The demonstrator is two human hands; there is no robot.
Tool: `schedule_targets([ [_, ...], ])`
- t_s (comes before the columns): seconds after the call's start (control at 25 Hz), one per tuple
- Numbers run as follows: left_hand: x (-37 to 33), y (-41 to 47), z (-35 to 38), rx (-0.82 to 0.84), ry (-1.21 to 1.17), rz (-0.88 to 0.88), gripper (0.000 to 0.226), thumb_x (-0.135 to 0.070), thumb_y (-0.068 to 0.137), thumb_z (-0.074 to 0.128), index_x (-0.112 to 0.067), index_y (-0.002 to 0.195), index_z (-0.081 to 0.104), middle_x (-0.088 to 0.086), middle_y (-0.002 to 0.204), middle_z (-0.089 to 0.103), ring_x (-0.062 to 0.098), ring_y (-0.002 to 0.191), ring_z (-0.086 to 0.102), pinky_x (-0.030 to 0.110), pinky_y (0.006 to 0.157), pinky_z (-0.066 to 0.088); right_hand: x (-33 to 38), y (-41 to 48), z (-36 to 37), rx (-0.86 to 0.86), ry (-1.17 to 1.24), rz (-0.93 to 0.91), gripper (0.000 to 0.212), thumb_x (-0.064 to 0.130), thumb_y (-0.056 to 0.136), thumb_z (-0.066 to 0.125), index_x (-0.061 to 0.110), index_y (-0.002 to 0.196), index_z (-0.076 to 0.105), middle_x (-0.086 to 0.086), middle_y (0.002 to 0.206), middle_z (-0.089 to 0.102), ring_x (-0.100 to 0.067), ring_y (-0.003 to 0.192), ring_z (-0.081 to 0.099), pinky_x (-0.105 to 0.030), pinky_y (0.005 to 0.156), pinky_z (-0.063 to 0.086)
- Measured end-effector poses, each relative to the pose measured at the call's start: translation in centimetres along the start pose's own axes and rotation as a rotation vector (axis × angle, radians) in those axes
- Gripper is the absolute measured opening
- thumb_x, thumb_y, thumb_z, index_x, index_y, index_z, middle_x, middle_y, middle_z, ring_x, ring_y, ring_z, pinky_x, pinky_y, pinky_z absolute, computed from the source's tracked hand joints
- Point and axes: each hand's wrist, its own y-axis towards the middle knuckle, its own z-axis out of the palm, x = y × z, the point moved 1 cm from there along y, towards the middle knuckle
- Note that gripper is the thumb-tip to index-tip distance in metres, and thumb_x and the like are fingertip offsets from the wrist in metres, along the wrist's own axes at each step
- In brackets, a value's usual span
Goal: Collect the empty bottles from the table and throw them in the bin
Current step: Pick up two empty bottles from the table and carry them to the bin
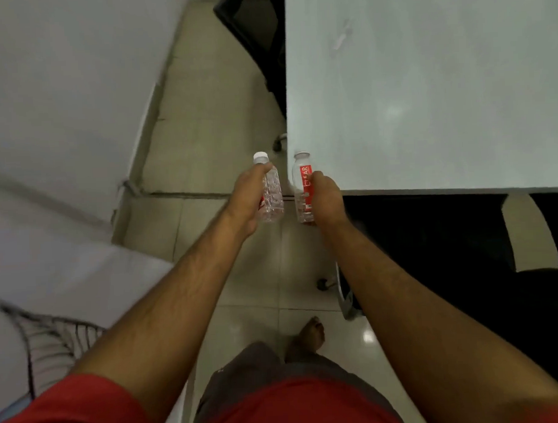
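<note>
Two capped, empty clear plastic bottles are in your grip, off the near-left corner of the pale table [425, 77]. Your left hand [247, 200] is wrapped around the crinkled bottle [273, 195]; your right hand [326, 198] is closed on the red-labelled bottle [303, 184], overlapping the table corner. No bin shows; hold both firmly while you find it.

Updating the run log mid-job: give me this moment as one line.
left hand: holds crinkled bottle | right hand: holds red-label bottle | table: no bottles visible | bin: unseen
</note>
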Motion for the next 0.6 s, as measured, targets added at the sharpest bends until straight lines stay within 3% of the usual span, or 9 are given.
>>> schedule_targets([
  [0.12,2.2,-6.8,-4.7,-0.081,-0.045,0.039,0.019,-0.036,0.087,0.050,-0.023,0.074,0.049,-0.002,0.061,0.045,0.014,0.048,0.043,0.024,0.049,0.035,-2.6,-5.8,2.6,0.153,-0.018,-0.014,0.036,0.038,0.101,0.046,0.005,0.098,0.059,-0.009,0.082,0.060,-0.019,0.072,0.058,-0.033,0.065,0.050],
  [0.2,4.4,-11.1,-7.6,-0.111,-0.090,0.064,0.019,-0.036,0.086,0.046,-0.023,0.073,0.048,0.001,0.065,0.044,0.017,0.052,0.042,0.025,0.050,0.034,-4.9,-9.6,3.8,0.250,-0.055,-0.013,0.034,0.037,0.099,0.048,0.006,0.099,0.061,-0.010,0.084,0.061,-0.021,0.069,0.059,-0.030,0.057,0.050],
  [0.32,8.7,-17.9,-11.3,-0.152,-0.141,0.100,0.020,-0.039,0.081,0.046,-0.022,0.074,0.054,0.004,0.070,0.054,0.020,0.061,0.052,0.031,0.056,0.043,-9.0,-16.2,5.0,0.382,-0.109,-0.042,0.026,0.031,0.097,0.047,0.011,0.098,0.063,-0.014,0.084,0.061,-0.024,0.068,0.060,-0.027,0.054,0.049],
  [0.44,13.6,-25.5,-15.9,-0.345,-0.104,0.230,0.019,-0.034,0.084,0.044,-0.023,0.075,0.056,0.001,0.069,0.059,0.017,0.063,0.056,0.034,0.062,0.048,-13.7,-24.0,6.4,0.485,-0.197,-0.088,0.029,0.031,0.098,0.051,0.004,0.101,0.063,-0.016,0.088,0.064,-0.027,0.075,0.062,-0.034,0.061,0.051],
  [0.6,20.9,-36.9,-20.0,-0.527,-0.168,0.276,0.024,-0.024,0.091,0.053,-0.013,0.109,0.066,0.006,0.092,0.073,0.019,0.078,0.071,0.034,0.067,0.056,-19.3,-34.0,7.4,0.628,-0.263,-0.117,0.022,0.023,0.100,0.052,0.005,0.103,0.065,-0.009,0.084,0.068,-0.021,0.074,0.064,-0.032,0.065,0.051],
])
